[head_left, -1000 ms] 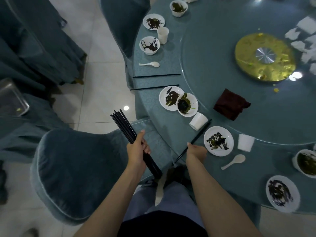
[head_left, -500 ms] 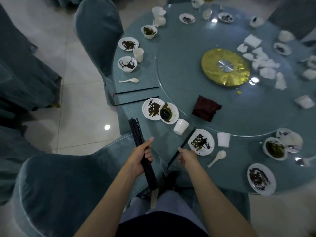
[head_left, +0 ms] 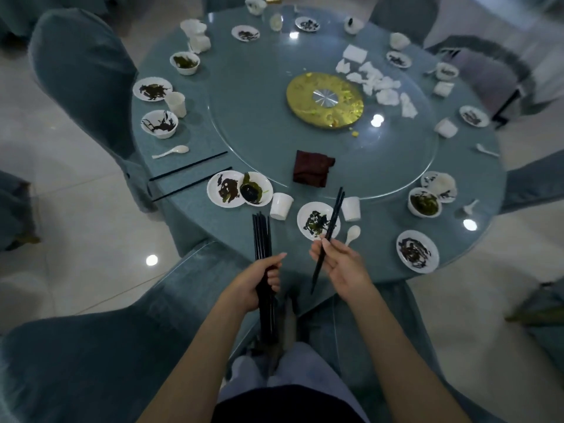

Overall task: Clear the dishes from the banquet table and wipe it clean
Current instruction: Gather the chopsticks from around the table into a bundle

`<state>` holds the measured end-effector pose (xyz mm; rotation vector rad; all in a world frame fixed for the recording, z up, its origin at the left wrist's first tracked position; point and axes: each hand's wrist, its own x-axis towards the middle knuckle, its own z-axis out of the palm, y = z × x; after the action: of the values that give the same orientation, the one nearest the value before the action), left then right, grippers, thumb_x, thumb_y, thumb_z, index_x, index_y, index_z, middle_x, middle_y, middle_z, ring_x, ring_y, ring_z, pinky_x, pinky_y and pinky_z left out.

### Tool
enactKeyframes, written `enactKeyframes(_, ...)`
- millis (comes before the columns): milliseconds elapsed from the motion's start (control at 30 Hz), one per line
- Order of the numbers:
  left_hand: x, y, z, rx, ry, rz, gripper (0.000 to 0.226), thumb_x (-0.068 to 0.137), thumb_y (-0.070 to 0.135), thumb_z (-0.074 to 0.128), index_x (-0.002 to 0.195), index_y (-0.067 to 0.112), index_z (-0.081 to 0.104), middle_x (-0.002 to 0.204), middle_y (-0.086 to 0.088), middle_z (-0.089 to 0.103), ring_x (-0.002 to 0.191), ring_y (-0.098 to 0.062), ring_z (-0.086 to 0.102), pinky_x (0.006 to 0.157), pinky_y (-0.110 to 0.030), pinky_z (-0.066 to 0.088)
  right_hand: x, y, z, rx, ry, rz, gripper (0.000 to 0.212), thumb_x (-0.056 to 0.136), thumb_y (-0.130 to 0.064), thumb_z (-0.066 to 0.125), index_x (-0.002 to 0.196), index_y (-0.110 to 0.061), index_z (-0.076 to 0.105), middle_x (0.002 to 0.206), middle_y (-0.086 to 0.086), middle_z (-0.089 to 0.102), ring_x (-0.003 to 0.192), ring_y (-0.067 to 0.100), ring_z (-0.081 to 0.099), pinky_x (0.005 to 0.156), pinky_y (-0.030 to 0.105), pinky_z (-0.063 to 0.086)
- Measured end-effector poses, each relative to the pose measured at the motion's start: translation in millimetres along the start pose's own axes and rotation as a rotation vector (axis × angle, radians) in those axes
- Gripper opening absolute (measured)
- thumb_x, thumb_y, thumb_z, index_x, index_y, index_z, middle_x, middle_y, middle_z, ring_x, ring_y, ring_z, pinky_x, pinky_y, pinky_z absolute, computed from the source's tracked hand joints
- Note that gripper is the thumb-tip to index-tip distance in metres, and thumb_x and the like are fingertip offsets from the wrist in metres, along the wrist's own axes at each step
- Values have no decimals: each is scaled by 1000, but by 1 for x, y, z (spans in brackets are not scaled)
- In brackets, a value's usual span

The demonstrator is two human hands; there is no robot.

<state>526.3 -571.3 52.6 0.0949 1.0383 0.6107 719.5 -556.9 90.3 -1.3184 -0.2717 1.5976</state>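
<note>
left grip [head_left: 256, 285]: curled round the chopstick bundle [head_left: 262, 233], upright at the counter's near edge
right grip [head_left: 345, 265]: pinching a chopstick pair [head_left: 333, 215] over a soiled plate [head_left: 302, 219]
step: probably adding the pair to the bundle; line up the ends, slide it in parallel, hold firmly
counter [head_left: 198, 138]: loose chopsticks [head_left: 189, 166] left, dirty dishes [head_left: 159, 123] round the rim, red cloth [head_left: 312, 172] on the glass turntable [head_left: 259, 132], napkins [head_left: 384, 87] right
room: covered chairs [head_left: 82, 71], pale tiled floor [head_left: 76, 227]

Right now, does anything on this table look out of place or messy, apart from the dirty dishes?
Crumpled white napkins lie strewn over the glass turntable right of the gold disc, with yellow crumbs by its near rim. A dark red cloth sits bunched on the turntable. Two loose chopsticks lie apart at the left of the table.
</note>
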Motion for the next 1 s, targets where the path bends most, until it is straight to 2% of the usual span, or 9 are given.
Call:
enactKeyframes(133,-20,-15,7,52,-46,1,37,99,29,66,68,17,51,54,6,31,42,-8,32,41,-18,32,-29,-5,-16,-317,-57,-227,20,90,4,72,110,4,68,96,15,78,93,28,77,81,30,62)
enactKeyframes(300,-55,-43,8,93,-84,-24,29,98,29,65,74,15,56,57,6,37,42,-5,36,40,-16,32,-55,8,-41,-870,-157,-526,13,82,-4,83,87,-13,75,90,-1,80,90,15,76,87,32,59)
enactKeyframes(400,-86,-72,13,144,-83,-47,24,97,30,65,83,11,63,63,1,50,45,-7,50,38,-15,39,-72,26,-60,-1114,-273,-760,15,84,-2,80,93,-15,80,100,-6,80,97,7,75,98,33,57)
enactKeyframes(533,-127,-123,10,131,-55,-45,29,104,32,59,99,6,71,84,-8,72,62,-14,69,49,-19,54,-96,59,-81,-1314,-432,-1051,18,88,-1,77,104,-9,79,117,3,76,114,18,71,113,30,46)
enactKeyframes(633,-152,-156,-1,44,-27,-42,30,105,32,58,106,7,74,93,-10,75,67,-16,71,53,-21,57,-121,85,-83,-1398,-569,-1225,15,88,0,75,102,-7,77,118,6,75,116,19,68,114,23,43)
enactKeyframes(733,-173,-178,-18,18,-24,-7,28,106,32,55,111,9,71,89,-5,72,65,-13,67,52,-21,54,-150,105,-72,-1427,-690,-1346,9,88,3,72,90,-6,69,113,6,69,110,22,64,96,33,55)
enactKeyframes(867,-194,-186,-41,-25,18,116,21,104,28,59,106,11,71,74,3,59,49,-6,48,43,-18,41,-172,127,-54,-1415,-621,-1466,8,88,-3,76,89,-8,69,112,6,62,111,20,57,87,31,53)
enactKeyframes(933,-201,-184,-55,-12,61,219,21,103,25,59,109,8,69,69,3,51,46,-6,40,42,-19,36,-176,138,-42,-1358,-558,-1421,8,90,-7,76,97,-10,74,113,6,59,109,20,56,92,27,50)
enactKeyframes(1000,-208,-182,-70,-17,106,299,23,104,24,59,111,4,68,67,3,49,46,-7,38,43,-20,35,-179,148,-30,-1248,-436,-1197,20,92,-14,74,113,-17,74,114,1,57,107,13,57,96,22,48)
